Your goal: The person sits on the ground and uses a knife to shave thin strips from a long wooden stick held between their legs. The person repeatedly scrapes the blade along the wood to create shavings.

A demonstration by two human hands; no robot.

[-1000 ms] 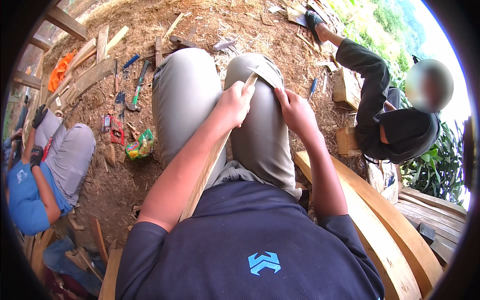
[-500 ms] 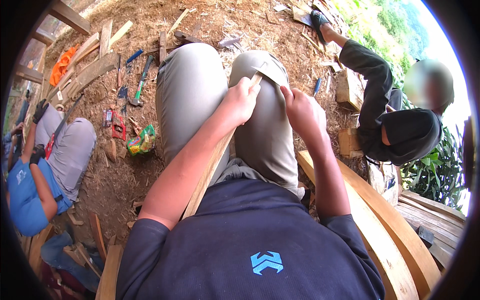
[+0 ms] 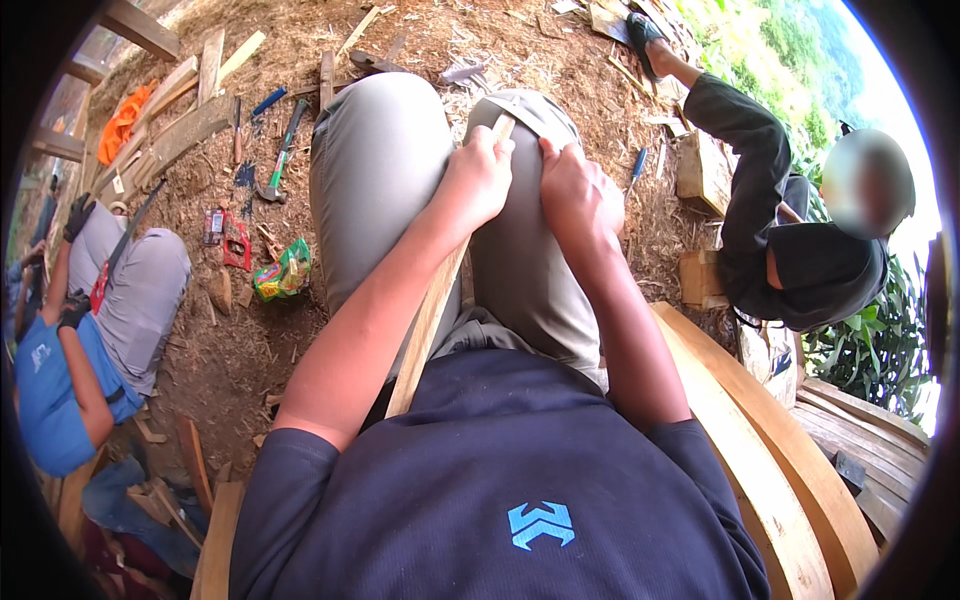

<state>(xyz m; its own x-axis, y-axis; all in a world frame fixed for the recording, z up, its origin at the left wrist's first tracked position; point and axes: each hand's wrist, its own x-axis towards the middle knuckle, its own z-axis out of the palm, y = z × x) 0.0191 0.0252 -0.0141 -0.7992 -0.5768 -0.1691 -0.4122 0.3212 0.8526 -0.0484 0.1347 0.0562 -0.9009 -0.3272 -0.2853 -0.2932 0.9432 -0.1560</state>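
Observation:
My left hand is closed around a long, narrow wooden strip, which slants from my waist up between my thighs to my right knee. In my right hand the fingers are wrapped round a knife, its handle hidden in the fist. The knife's pale blade stretches leftward from that fist, by the strip's far end and over the knee. Whether the edge touches the wood I cannot tell.
A green-handled hammer, a red tool and a green packet lie on the shaving-covered ground. Curved wooden planks are at my right side. One person in blue sits left; another in dark clothes sits right.
My right hand and the knife have shifted left and slightly closer to my left hand. The strip has moved a little with my left hand.

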